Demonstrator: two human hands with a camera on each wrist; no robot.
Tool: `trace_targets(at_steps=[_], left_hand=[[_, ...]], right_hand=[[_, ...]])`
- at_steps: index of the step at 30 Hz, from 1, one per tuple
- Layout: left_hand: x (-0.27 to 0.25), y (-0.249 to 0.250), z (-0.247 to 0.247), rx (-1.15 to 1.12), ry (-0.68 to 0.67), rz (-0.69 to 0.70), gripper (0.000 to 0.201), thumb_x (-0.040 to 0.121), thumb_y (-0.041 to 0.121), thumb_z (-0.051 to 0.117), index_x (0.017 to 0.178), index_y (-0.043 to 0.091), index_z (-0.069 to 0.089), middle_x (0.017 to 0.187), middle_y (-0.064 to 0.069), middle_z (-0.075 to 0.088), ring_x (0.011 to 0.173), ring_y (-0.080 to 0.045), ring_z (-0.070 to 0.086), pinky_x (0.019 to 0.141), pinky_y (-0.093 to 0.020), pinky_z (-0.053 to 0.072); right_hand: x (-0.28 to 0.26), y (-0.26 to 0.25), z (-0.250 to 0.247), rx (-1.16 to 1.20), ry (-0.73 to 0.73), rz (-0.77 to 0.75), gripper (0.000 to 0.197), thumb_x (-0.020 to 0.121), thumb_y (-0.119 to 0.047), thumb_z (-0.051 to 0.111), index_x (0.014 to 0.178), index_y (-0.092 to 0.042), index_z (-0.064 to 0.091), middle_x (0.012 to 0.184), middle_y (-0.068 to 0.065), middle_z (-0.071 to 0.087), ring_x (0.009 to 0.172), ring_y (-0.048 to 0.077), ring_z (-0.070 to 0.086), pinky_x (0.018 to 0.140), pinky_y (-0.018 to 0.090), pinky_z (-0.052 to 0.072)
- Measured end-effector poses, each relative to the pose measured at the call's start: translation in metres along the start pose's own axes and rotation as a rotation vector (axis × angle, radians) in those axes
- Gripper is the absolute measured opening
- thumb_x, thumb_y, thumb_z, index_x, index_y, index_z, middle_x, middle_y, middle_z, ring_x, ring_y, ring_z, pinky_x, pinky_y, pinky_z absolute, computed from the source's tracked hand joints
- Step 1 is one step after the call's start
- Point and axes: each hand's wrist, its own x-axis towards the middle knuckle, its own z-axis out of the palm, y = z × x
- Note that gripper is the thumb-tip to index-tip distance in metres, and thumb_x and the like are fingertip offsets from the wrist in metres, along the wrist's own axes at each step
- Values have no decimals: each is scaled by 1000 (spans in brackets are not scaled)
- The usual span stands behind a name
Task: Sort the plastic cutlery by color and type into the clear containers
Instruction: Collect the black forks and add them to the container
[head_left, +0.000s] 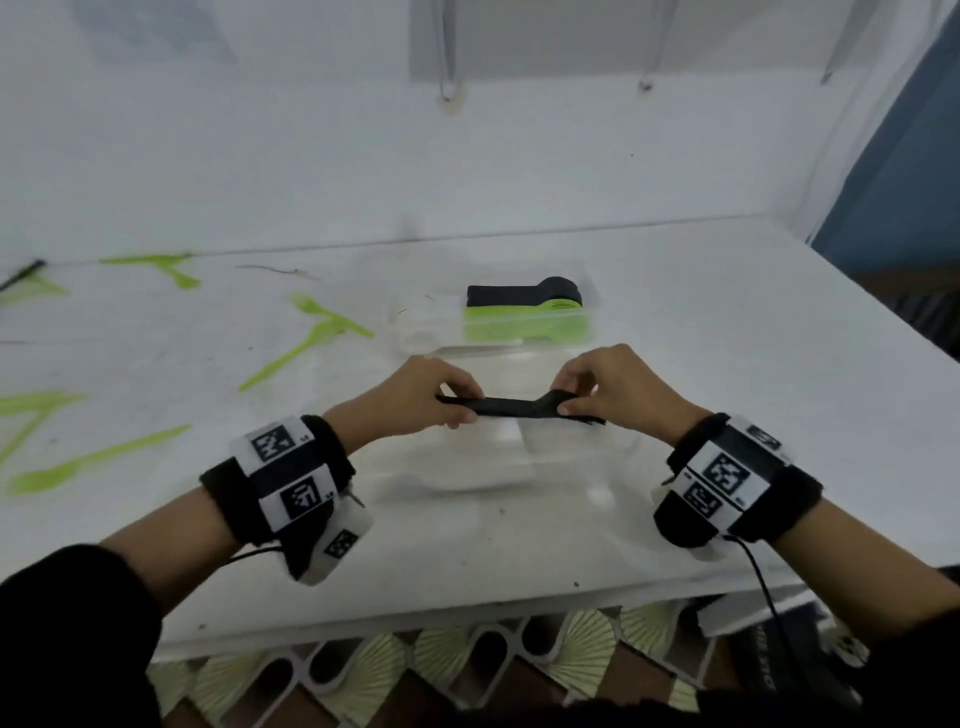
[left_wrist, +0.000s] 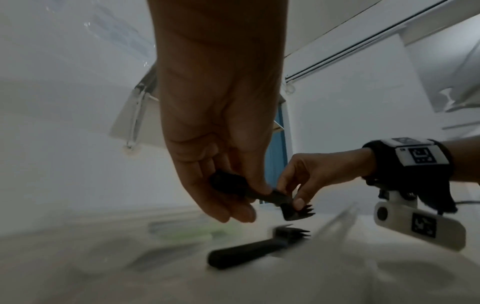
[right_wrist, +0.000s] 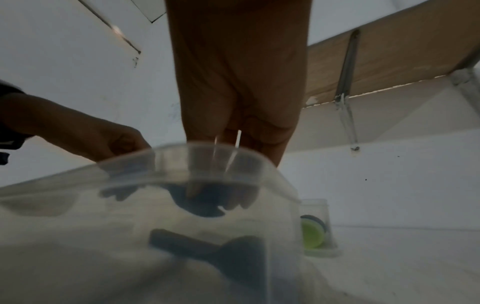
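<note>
From the head view, you've got a stack of black forks (head_left: 519, 406) held level between both hands, above the near clear container (head_left: 524, 467) on the white table (head_left: 727, 364). Your left hand (head_left: 421, 397) pinches the handle end, your right hand (head_left: 613, 387) pinches the tine end. Beyond, the far clear container (head_left: 519, 317) holds green spoons (head_left: 524, 325) with black spoons (head_left: 524, 293) stacked on top. Loose green cutlery (head_left: 306, 338) lies scattered to the left.

At the left wrist, your fingers (left_wrist: 233, 209) curl round the handles, and the tines stick out past your right thumb. A dark fork-shaped image (left_wrist: 259, 248) shows below; blurred.

At the right wrist, the container's rim (right_wrist: 207, 162) fills the frame, with dark shapes behind its wall.
</note>
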Motion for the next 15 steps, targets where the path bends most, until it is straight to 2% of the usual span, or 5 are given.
trace_targets(at_steps=[1, 3, 8, 11, 15], left_hand=[[0, 0, 7, 18, 21, -13, 19, 81, 10, 70, 100, 10, 70, 84, -7, 62, 71, -4, 56, 68, -18, 46], [3, -1, 19, 104, 32, -38, 26, 81, 15, 71, 106, 14, 70, 91, -5, 56, 88, -15, 54, 81, -26, 42], [10, -7, 35, 205, 92, -113, 27, 79, 21, 73, 105, 20, 71, 101, -3, 63, 97, -18, 56, 81, -29, 42], [13, -8, 41, 154, 168, -92, 25, 75, 17, 76, 100, 19, 72, 98, 0, 62, 93, -16, 58, 73, -22, 38], [18, -8, 44, 181, 201, -56, 25, 74, 15, 75, 99, 20, 73, 97, 6, 56, 85, -10, 51, 69, -21, 33]], right_hand=[[0, 2, 0, -36, -19, 0, 10, 72, -10, 75, 82, -13, 71, 70, -4, 62, 71, 19, 60, 70, 35, 48], [-1, 4, 0, -129, -44, 15, 12, 74, -12, 73, 86, -14, 72, 71, -6, 59, 74, 17, 57, 67, 30, 44], [-2, 5, 7, -405, -87, -12, 23, 81, -21, 67, 104, -19, 66, 98, -2, 64, 94, 18, 56, 65, 24, 30], [-1, 5, 9, -436, -99, -68, 28, 83, -24, 64, 111, -21, 61, 102, -1, 60, 96, 18, 54, 65, 24, 29], [2, 4, 14, -383, -106, -97, 24, 83, -15, 62, 107, -18, 64, 103, 2, 53, 94, 21, 53, 65, 26, 30]])
